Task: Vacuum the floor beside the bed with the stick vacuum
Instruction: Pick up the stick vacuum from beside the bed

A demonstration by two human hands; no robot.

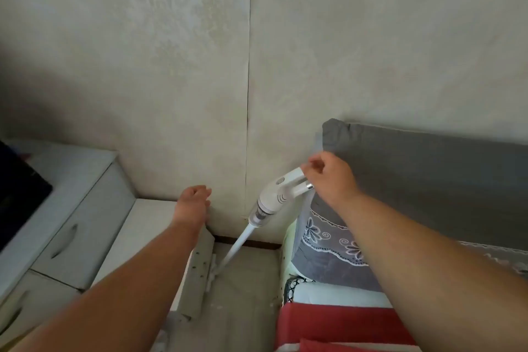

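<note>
White stick vacuum [274, 197] leans in the floor [245, 280] gap beside the bed [428, 180]. Right hand [333, 177] grasps its handle. Left hand [193, 204] hovers loose, holding nothing.

Stick vacuum [274, 197]: white body and tube, silver ring at handle end. Left of it, nightstand [148, 226] and drawer unit [74, 208]: white. Behind it, wall [171, 51]: cream, faint damask pattern. Right of it, headboard [428, 168]: plain grey; pillow [323, 243]: grey, white floral lace trim. Below that, red bedding [337, 326] is seen.
</note>
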